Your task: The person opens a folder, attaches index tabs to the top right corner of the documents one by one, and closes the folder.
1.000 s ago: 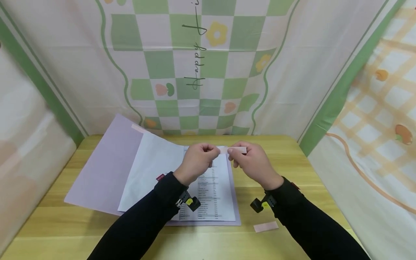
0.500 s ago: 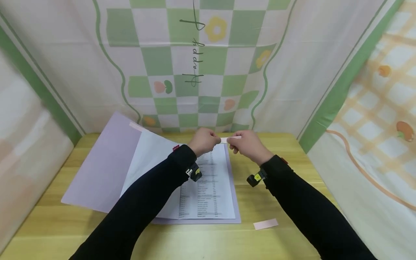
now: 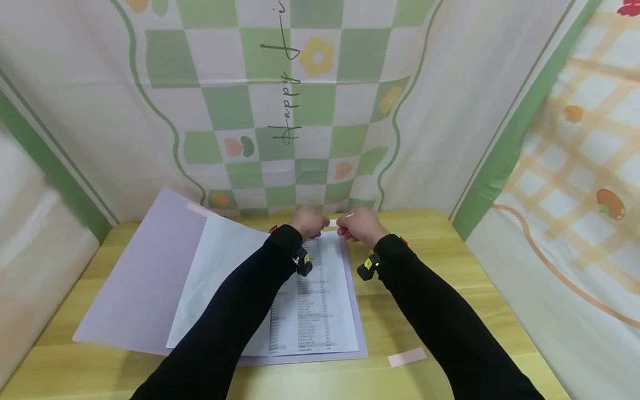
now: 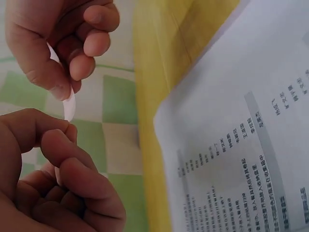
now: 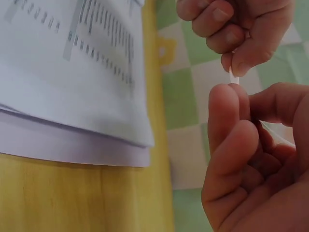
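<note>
A narrow pale pink strip (image 3: 333,223) is stretched between both hands at the far edge of the papers. My left hand (image 3: 310,222) pinches one end between thumb and forefinger. The other end is pinched by my right hand (image 3: 364,226); only a short length of strip (image 4: 70,107) shows between the fingertips. Below the hands lies an open lilac folder (image 3: 135,272) holding a printed sheet (image 3: 345,300). A white page (image 3: 215,255) is turned to the left, partly covered by my left arm. Whether the strip touches the sheet I cannot tell.
Another pink strip (image 3: 407,357) lies on the wooden table (image 3: 430,261), right of the folder. One more pink strip (image 3: 198,209) is at the top of the raised folder cover. A checked green-and-white curtain (image 3: 315,100) hangs behind the table's far edge.
Both hands have reached farther over the folder's top edge, still pinching the strip. They have come closer together, so less strip shows between them. The head view has shifted slightly.
</note>
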